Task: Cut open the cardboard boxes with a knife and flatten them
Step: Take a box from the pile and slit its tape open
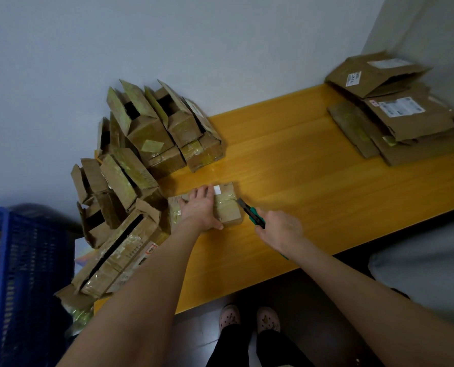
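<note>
A small taped cardboard box (228, 207) lies on the yellow table (313, 181) near its front left. My left hand (200, 209) rests flat on top of the box, its thumb down the near side. My right hand (279, 227) grips a green utility knife (251, 213). The knife's dark blade tip touches the box's right top edge by the tape seam. A heap of opened, unflattened boxes (141, 160) fills the table's left end. A stack of flattened boxes (390, 112) lies at the far right corner.
A blue plastic crate (27, 274) holding more cardboard stands at the left beyond the table. A white wall runs behind the table. My feet in pink clogs (249, 316) stand at the table's front edge. A grey surface (427, 260) lies at the right.
</note>
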`<act>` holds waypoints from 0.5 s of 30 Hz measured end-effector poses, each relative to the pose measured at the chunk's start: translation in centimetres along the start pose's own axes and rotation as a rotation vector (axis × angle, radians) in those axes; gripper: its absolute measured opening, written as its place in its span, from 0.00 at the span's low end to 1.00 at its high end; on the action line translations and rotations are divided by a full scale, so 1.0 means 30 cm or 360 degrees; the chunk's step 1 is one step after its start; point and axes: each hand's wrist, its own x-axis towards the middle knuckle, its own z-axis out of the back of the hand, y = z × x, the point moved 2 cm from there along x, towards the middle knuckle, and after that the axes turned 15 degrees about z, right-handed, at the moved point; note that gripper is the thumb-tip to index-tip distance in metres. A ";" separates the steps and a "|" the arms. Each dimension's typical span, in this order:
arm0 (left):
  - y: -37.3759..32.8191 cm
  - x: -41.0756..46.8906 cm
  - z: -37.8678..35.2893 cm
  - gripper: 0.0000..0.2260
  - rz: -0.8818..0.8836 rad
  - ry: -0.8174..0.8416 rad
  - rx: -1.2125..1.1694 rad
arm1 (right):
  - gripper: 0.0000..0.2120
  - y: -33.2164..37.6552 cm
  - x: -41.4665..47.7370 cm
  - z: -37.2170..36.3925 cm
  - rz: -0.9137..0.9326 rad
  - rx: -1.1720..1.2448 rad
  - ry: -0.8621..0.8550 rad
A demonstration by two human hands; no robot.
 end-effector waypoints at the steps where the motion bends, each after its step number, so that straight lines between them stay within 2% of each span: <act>1: -0.001 -0.002 0.001 0.53 -0.0001 -0.0003 0.0002 | 0.21 0.002 -0.004 0.000 0.0005 -0.0038 0.0015; 6: -0.001 -0.008 0.003 0.53 -0.0014 -0.0020 0.0011 | 0.18 0.004 -0.019 -0.006 0.0043 -0.0094 0.0031; 10: 0.005 -0.006 0.003 0.52 -0.0022 -0.0053 0.0009 | 0.18 -0.049 -0.055 -0.016 0.0031 0.0053 -0.0001; 11: 0.003 -0.006 0.005 0.52 -0.0002 -0.0070 -0.0009 | 0.17 -0.061 -0.061 -0.027 -0.0035 0.0241 -0.0077; 13: -0.007 -0.013 0.005 0.51 0.0061 -0.0132 -0.0060 | 0.10 -0.063 -0.051 -0.044 -0.0227 0.0928 -0.0358; 15: -0.025 -0.027 0.002 0.51 0.0122 -0.0197 -0.0113 | 0.08 -0.038 -0.013 -0.045 -0.0417 0.1544 -0.0527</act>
